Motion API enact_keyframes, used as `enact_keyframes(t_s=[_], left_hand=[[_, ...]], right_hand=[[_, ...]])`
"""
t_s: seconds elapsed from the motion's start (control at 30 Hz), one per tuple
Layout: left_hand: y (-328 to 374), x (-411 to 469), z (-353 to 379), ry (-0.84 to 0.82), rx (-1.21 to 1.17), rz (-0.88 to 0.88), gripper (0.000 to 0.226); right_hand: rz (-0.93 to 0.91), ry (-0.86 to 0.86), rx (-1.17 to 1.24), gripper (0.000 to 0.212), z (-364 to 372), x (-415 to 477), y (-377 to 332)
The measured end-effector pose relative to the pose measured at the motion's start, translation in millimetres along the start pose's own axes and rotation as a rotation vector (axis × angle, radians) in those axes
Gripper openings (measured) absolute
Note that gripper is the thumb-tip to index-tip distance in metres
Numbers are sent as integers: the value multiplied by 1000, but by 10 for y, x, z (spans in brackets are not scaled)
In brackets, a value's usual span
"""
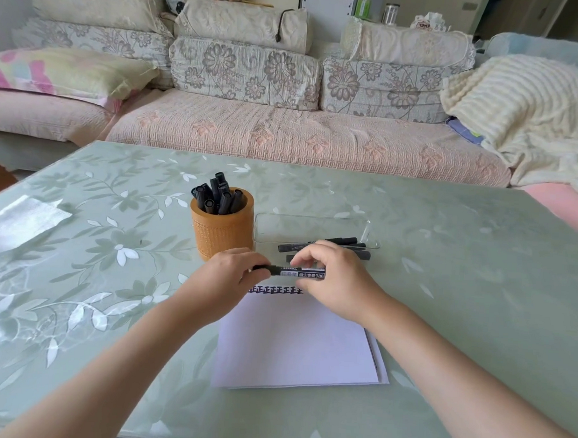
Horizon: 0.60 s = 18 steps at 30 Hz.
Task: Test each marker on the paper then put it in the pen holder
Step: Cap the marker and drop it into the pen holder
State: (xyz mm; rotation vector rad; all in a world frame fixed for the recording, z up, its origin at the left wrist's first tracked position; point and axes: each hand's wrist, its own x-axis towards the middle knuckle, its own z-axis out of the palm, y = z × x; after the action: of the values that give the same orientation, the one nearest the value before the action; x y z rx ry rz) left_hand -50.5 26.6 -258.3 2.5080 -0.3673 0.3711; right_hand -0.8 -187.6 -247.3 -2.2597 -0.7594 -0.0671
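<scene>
While both hands meet just in front of the pen holder [221,232], a black marker [290,272] lies level between them. The left hand [234,271] grips its left end with curled fingers, and the right hand [333,278] pinches the labelled barrel. On the near side of the pen holder, the white paper [295,345] lies flat on the green floral tabletop [445,258], with a row of dark test marks [276,289] along its far edge. Several capped markers [217,194] stand inside the pen holder. To its right, a clear tray [297,227] holds a few loose markers [323,245] lying flat.
</scene>
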Motion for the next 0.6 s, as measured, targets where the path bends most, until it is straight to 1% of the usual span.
enact_keyframes(t_s=[0.17, 0.3, 0.43, 0.53, 0.6], left_hand=[[-52, -49, -128, 38, 24, 75, 13], [-64, -107, -186, 60, 29, 121, 30], [-55, -135, -259, 97, 20, 133, 28], [-41, -130, -350, 104, 11, 143, 34], [-25, -105, -399, 123, 27, 162, 31]], right_hand=[[-42, 6, 11, 18, 35, 17, -135], [-29, -35, -39, 8, 38, 2, -244], [-31, -85, -90, 12, 31, 19, -357], [-29, -148, -158, 14, -26, 75, -457], [-41, -204, -214, 21, -47, 111, -516]])
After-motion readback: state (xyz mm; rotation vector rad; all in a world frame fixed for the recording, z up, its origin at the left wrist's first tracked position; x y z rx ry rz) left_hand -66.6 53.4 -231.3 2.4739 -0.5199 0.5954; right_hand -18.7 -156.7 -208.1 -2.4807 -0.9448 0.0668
